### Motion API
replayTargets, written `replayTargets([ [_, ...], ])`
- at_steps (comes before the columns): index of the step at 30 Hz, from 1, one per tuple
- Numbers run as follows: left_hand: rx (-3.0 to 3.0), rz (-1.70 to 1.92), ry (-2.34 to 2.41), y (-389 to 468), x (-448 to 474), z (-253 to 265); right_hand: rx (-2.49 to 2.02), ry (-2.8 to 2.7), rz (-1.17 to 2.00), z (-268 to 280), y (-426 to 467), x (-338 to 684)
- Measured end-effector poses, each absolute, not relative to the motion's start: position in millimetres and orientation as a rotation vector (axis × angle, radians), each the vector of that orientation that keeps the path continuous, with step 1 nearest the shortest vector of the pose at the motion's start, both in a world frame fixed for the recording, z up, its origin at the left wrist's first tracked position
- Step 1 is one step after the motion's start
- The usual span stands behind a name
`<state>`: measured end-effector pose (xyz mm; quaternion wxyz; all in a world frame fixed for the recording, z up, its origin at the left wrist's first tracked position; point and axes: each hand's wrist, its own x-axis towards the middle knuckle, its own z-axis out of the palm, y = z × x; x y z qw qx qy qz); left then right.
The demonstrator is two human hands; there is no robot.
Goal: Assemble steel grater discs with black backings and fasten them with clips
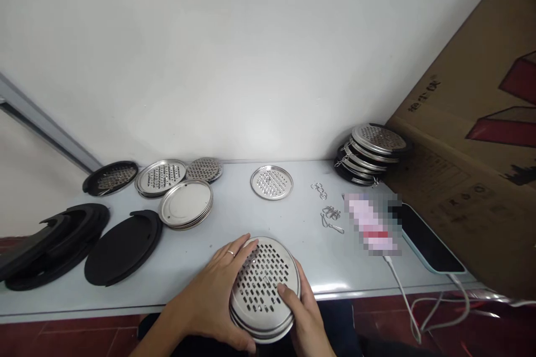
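Near the front edge of the table, both my hands grip a small stack of round metal grater plates (264,284); the top one has rows of slotted holes. My left hand (209,290), with a ring on one finger, wraps round the left side of the stack. On the right side, my right hand (304,309) holds the rim, its thumb resting on the top face. Beyond them a single round grater plate (272,183) lies flat on the table. To the left sits a stack of plain round metal discs (186,203).
Black round plastic covers (123,248) lie at left, with more grater plates (163,175) by the wall. At right are metal rings (319,191), wire clips (330,217), a stack of assembled graters (372,150), two phones on cables, and a large cardboard box (473,139).
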<state>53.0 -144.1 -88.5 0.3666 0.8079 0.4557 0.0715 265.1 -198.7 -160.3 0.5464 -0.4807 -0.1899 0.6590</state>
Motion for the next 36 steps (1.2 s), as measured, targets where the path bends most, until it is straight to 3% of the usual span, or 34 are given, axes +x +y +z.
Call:
replayTargets([
  [8, 2.060, 0.325, 1.188, -145.0, 68.5, -93.9, -1.047, -0.241, 1.628, -147.3, -202.9, 256.9],
  [15, 2.018, 0.336, 1.155, -146.4, 70.4, -96.8, -0.959, -0.303, 1.945, -137.8, -201.8, 262.3],
  [27, 1.974, 0.407, 1.055, -146.8, 65.8, -102.7, -0.889, -0.258, 1.936, -152.8, -207.4, 269.5],
  [36, 1.244, 0.787, 1.061, -139.9, 70.1, -101.5, -1.075, -0.338, 1.717, -141.4, -199.2, 272.0],
])
